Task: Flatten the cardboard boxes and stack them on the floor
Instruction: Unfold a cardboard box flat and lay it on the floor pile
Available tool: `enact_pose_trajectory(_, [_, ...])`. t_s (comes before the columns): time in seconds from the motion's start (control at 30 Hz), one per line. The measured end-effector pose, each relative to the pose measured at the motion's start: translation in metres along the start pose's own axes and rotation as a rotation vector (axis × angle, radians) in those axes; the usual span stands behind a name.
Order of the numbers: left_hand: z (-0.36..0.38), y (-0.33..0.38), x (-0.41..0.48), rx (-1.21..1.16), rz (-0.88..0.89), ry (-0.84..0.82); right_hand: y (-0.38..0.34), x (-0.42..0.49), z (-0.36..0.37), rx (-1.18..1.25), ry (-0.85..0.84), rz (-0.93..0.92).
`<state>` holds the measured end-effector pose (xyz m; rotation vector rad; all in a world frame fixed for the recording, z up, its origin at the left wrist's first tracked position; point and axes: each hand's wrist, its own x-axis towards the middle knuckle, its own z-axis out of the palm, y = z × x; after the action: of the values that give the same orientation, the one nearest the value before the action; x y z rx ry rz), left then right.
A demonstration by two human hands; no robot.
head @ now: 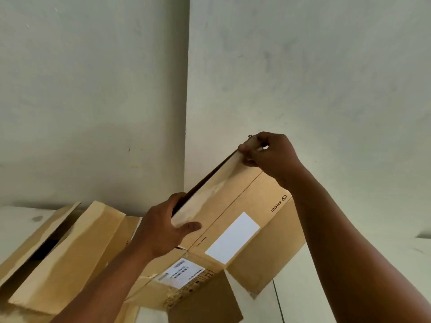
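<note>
I hold a brown cardboard box (235,206) tilted up in front of a pale wall; it bears a white label and the word PICO. My left hand (163,229) grips the near end of its top flap edge, thumb lying on the flap. My right hand (270,152) pinches the far upper corner of the same flap. Under it lies another box (177,283) with a printed shipping label. To the left sits a third box (60,257) with its top flaps partly open, showing a dark gap.
A wall corner (186,101) runs vertically behind the boxes. A pale surface (16,224) extends to the left behind the open box. A thin dark line (278,301) runs down the light surface at lower right.
</note>
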<state>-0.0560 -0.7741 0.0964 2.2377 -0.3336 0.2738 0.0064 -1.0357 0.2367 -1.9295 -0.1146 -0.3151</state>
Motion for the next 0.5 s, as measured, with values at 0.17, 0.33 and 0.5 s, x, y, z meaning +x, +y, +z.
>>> enact_pose_trajectory(0.17, [0.014,0.001,0.006,0.078,0.179,0.166,0.003,-0.011,-0.015,-0.260,0.117,-0.088])
enact_pose_trajectory(0.33, [0.012,-0.002,0.005,-0.037,0.206,0.143,0.035,-0.022,-0.064,-0.469,-0.003,0.038])
enact_pose_trajectory(0.5, [-0.005,-0.009,0.017,-0.204,0.138,0.150,0.067,-0.030,-0.122,-0.636,-0.339,0.257])
